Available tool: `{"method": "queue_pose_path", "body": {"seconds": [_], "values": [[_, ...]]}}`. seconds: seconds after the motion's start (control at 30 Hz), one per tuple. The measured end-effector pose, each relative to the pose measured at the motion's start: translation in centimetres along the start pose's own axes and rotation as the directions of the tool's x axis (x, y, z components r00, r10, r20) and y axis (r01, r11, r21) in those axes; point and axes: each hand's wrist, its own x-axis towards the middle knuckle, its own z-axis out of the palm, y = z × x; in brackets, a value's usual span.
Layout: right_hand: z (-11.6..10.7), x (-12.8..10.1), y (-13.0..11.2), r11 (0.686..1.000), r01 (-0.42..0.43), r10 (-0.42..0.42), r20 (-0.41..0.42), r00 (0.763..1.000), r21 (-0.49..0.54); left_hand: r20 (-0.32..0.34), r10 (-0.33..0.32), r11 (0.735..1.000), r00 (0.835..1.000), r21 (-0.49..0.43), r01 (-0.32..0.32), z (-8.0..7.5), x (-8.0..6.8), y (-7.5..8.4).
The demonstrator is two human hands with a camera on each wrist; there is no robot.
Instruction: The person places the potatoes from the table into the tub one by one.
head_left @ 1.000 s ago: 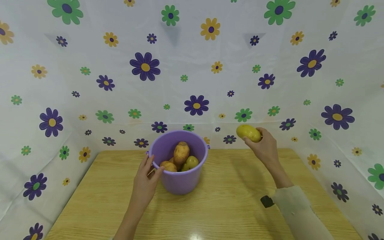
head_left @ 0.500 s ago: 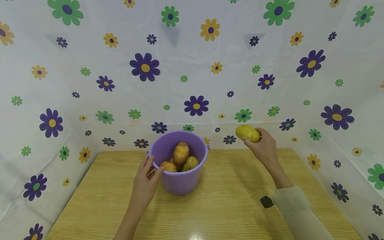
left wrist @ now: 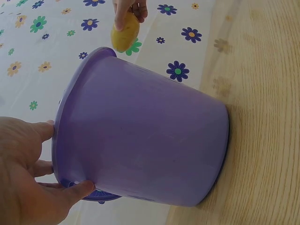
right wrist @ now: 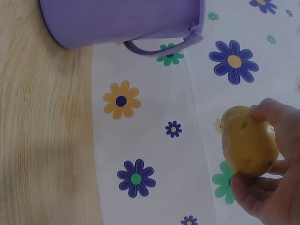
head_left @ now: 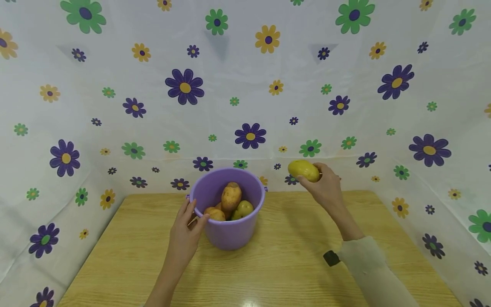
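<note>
A purple bucket (head_left: 230, 232) stands upright on the wooden table with several potatoes (head_left: 232, 196) inside, some brownish and one greener. My left hand (head_left: 184, 234) rests its spread fingertips against the bucket's left rim; the left wrist view has one finger lying on the outer wall below the rim. Off to the right of the bucket, my right hand (head_left: 326, 185) holds a smooth yellow potato (head_left: 303, 170) in the air, pinched between thumb and fingers. Small eyes show on this potato (right wrist: 248, 140) in the right wrist view.
The light wooden table (head_left: 284, 273) runs back to a white flower-print cloth (head_left: 299, 76) that rises behind and on both sides. The bucket's purple handle (right wrist: 157, 50) hangs down at its side. A small black piece (head_left: 331, 258) sits by the right sleeve.
My right hand has moved a little left toward the bucket with the yellow potato in it. The left hand and the bucket have stayed in place.
</note>
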Motion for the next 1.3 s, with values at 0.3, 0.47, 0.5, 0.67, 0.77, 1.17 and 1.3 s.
{"method": "queue_pose_path", "body": {"seconds": [0.3,0.47,0.5,0.67,0.77,1.17,1.3], "values": [[1.3,0.3,-2.1,0.999,0.001,-0.002,0.025,1.000,0.034,-0.003,0.004,1.000,1.000,-0.001,-0.004,0.0,-0.1,0.2],[2.2,0.4,-3.7,0.996,0.010,-0.014,0.054,0.998,0.086,0.000,0.002,1.000,1.000,-0.002,-0.002,0.0,0.0,0.1],[2.4,0.4,-4.0,0.995,0.018,-0.024,0.057,0.998,0.094,0.001,0.001,1.000,1.000,-0.003,-0.001,0.0,0.0,0.1],[3.6,0.5,-5.5,0.993,0.050,-0.057,0.064,0.996,0.108,-0.001,0.010,1.000,1.000,-0.009,-0.010,0.0,0.1,-0.1],[4.3,0.6,-6.4,0.991,0.055,-0.064,0.068,0.996,0.118,-0.004,0.015,1.000,1.000,-0.006,-0.015,0.0,0.1,-0.2],[7.0,0.3,-9.7,0.985,0.045,-0.063,0.108,0.992,0.165,0.000,0.017,1.000,1.000,-0.009,-0.017,0.0,0.1,-0.1],[8.0,0.0,-10.7,0.983,0.025,-0.051,0.140,0.989,0.182,0.001,0.013,1.000,1.000,-0.013,-0.013,0.0,0.1,0.0]]}}
